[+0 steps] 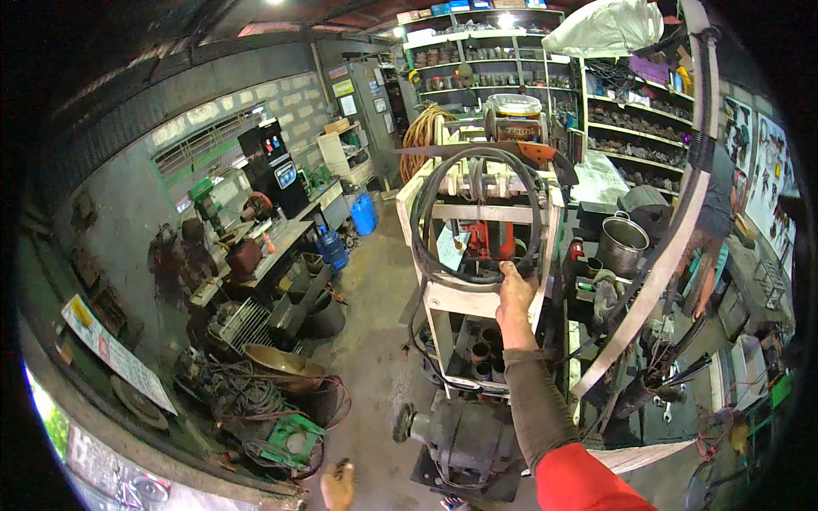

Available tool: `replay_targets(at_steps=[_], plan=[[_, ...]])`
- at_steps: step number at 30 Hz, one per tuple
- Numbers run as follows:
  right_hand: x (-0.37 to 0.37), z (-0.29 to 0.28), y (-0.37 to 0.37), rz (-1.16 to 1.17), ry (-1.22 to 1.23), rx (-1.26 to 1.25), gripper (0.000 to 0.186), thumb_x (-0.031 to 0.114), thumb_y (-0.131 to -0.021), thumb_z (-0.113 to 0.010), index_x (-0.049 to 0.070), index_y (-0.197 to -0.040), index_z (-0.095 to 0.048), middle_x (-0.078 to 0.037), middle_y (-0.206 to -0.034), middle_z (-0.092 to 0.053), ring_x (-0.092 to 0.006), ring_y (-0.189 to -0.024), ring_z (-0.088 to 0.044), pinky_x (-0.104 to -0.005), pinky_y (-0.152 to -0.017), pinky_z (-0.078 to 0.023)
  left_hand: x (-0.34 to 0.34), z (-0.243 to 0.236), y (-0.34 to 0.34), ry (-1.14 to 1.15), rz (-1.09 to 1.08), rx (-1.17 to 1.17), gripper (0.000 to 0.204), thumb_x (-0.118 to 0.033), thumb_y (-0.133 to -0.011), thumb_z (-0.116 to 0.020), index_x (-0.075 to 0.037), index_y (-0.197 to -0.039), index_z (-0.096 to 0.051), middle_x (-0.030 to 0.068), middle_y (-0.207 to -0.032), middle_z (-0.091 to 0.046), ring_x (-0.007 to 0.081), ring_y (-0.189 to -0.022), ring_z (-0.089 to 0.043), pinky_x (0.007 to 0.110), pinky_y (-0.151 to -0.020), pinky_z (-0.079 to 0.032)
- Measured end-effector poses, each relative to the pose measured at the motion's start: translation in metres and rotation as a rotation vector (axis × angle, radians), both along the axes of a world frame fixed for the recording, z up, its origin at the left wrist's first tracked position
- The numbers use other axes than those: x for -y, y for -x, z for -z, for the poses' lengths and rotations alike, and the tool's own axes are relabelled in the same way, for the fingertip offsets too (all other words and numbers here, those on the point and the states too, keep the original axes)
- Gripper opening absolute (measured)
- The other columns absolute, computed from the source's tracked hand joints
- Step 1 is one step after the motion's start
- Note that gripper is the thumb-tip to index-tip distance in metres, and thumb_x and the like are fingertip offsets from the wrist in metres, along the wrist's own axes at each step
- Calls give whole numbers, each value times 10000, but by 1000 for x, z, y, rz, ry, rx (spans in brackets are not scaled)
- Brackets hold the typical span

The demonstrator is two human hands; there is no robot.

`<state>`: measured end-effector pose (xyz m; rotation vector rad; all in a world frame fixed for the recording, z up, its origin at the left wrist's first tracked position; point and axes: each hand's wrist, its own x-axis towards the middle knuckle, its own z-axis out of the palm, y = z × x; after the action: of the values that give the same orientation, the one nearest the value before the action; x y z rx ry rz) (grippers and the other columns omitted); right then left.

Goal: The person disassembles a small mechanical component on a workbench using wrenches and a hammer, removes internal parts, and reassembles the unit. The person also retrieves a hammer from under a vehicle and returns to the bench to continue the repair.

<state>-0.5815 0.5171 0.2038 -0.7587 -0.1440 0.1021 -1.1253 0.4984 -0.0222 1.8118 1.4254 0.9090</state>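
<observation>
My right hand (514, 294) is closed around the lower edge of a coil of thick black cable (420, 223). The coil stands upright against a pale metal rack (481, 302), in front of its upper part. Across the rack's top, behind the coil, lies a handsaw (538, 153) with an orange handle, its blade pointing left. Low in the view, my left hand (338, 487) hangs free with loosely bent fingers and nothing seen in it. The closest thing to it is a green metal part (294, 440) on the floor pile.
A dark electric motor (464, 439) sits at the rack's foot. Cluttered benches (290, 234) and a blue water jug (332, 249) line the left. At right are a steel pot (622, 245), a slanting pale post (652, 302) and another person's arm (705, 272).
</observation>
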Motion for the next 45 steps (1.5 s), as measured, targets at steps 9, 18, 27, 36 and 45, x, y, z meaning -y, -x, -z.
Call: replay_targets(at_steps=[9,18,27,36,45], plan=[[20,-148,38,13,94,643,254,-43,-872,-668,49,-1109,-660,-4,-928,-662,-80,-682,-586,-246,-578,-471,-12,9,-43,426,89,233,325,-324,-993,-734,-47,-1158,-778,89,-887,-759,135,-834,-679,325,-763,-549],[-41,-148,230,-189,100,1127,463,33,-764,-728,7,-1204,-586,-207,-1011,-604,-429,-887,-628,-477,-722,-512,-61,-195,-81,-43,171,671,589,-363,-1045,-636,19,-1476,-513,127,-1266,-667,198,-1140,-647,334,-934,-526],[-20,-90,235,-240,515,1691,486,247,-819,-776,21,-1233,-658,-172,-1171,-652,-383,-1110,-630,-455,-909,-523,-109,-368,-173,-114,442,514,377,-134,-969,-732,47,-1290,-656,57,-1074,-701,135,-940,-638,306,-909,-523],[7,-197,-46,768,1463,1208,398,275,-913,-682,31,-1227,-707,-188,-1190,-734,-381,-1134,-699,-523,-957,-541,-121,-332,-177,-270,512,316,264,54,-891,-664,3,-1135,-751,80,-942,-729,167,-830,-671,308,-781,-546],[6,-210,-195,209,1370,1014,569,506,-937,-699,-38,-1087,-775,-170,-900,-768,-237,-839,-727,-404,-838,-565,-151,-309,-133,-748,493,-243,383,2,-729,-654,-141,-1056,-792,56,-1005,-729,296,-1105,-638,416,-963,-447]])
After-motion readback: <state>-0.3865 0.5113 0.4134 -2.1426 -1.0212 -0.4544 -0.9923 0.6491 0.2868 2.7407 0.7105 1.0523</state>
